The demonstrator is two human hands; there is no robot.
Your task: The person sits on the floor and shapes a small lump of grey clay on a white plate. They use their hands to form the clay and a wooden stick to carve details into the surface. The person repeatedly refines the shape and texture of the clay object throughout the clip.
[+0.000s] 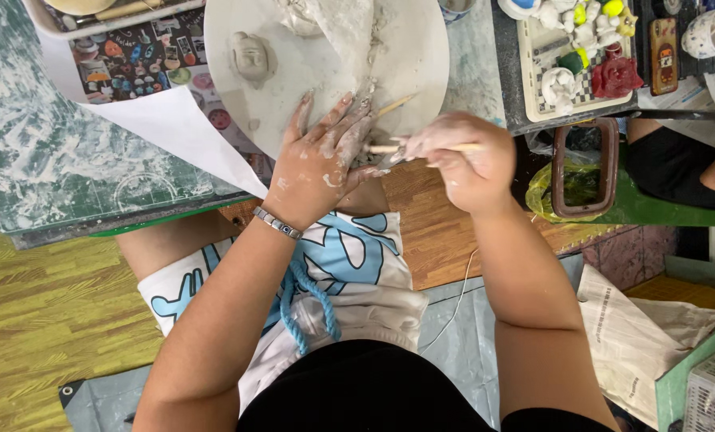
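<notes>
Left hand [321,164] lay flat, grip wide, on clay [356,120]; right hand [463,156] pinched a wooden stick [389,148] just beside it.

Matt, chalky grey clay smeared over left hand [319,164] and right hand [463,160], thin pale wooden stick [421,147] pinched in the right fingers, smooth dusty round board [421,64] under the left fingertips, lumpy clay figure [251,56] beyond them, shiny metal bracelet [276,223] at the wrist

Clay-smeared hands [389,156] work clay [337,32] with wooden tool [421,148].
</notes>
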